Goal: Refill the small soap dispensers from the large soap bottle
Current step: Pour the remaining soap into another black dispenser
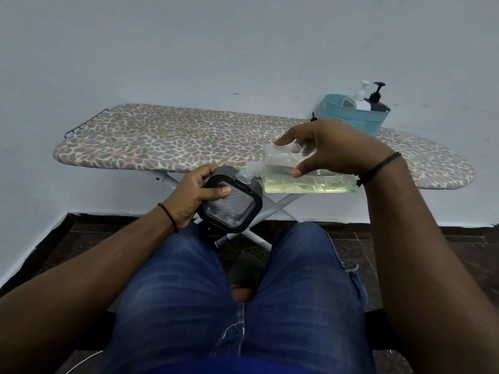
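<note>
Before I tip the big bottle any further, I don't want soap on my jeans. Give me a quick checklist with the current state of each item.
1. Large soap bottle cap off: ok, bare threaded neck.
2. Its neck meets the small dispenser opening: ok, they appear to touch.
3. Left hand grips the dispenser: ok.
4. Right hand holds the bottle firmly: not ok, fingertips only.
5. Soap reaching the neck: cannot tell.
6. Room left in the dispenser: cannot tell.

- An ironing board [151, 141] with a leopard-print cover stands against the wall on white crossed legs [272, 209].
- A teal basket [351, 120] sits at its far right end, holding a white pump bottle [360, 99] and a dark pump bottle [376, 102].
</note>
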